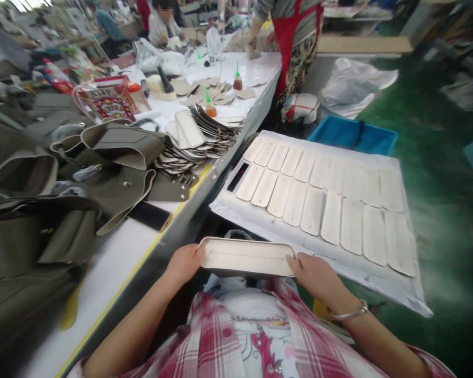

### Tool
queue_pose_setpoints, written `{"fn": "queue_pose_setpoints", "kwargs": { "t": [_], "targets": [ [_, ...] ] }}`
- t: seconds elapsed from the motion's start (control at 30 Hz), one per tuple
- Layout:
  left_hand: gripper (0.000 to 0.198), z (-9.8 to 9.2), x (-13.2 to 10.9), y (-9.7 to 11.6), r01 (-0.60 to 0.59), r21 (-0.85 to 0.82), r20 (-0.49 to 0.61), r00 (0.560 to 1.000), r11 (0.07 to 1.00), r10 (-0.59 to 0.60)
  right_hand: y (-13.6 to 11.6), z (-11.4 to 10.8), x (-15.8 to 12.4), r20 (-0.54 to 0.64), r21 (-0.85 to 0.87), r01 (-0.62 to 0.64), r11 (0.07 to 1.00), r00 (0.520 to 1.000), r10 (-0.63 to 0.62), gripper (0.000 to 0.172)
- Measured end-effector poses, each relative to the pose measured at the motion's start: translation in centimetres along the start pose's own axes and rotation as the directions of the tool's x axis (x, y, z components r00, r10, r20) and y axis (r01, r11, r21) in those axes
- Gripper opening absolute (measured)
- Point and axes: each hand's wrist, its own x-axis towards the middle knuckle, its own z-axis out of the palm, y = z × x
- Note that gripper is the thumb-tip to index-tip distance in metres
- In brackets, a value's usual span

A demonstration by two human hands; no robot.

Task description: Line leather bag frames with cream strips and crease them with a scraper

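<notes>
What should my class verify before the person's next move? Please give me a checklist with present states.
1. Left hand grips one end of the long cream panel with rounded corners: ok.
2. Right hand grips the panel's opposite end: ok.
3. Similar cream panels lie in two rows on the white-covered flat board: ok.
4. Two small green-tipped plastic bottles stand upright: ok.
5. Flat black rectangular object sits well back from the table's yellow edge strip: not ok; its end reaches the strip.
6. The held panel's surface is dry: cannot tell.
</notes>
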Motion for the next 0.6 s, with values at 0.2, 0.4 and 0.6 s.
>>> {"fn": "queue_pose_setpoints", "kwargs": {
  "t": [0.2, 0.4, 0.6],
  "targets": [
    [0.053, 0.3, -0.5, -1.6, 0.051, -0.360, 0.145, 0.989, 0.932, 0.002, 0.9, 0.9, -0.2, -0.061, 0.183, 0.062, 0.981, 0.997, -0.051, 0.032],
    [0.049, -0.6, -1.0, -1.5, 0.140, -0.499, 0.234, 0.972, 0.855, -0.023, 1.0, 1.1, -0.4, -0.024, 0.398, -0.071, 0.915, 0.996, 0.087, 0.037],
    [0.037, -0.9, -0.8, -0.2, 0.044, 0.012, 0.167, 0.985, 0.999, -0.046, 1.0, 1.6, -0.5, -0.072, 0.059, 0.094, 0.994, 0.993, -0.090, 0.022]
  ]
}}
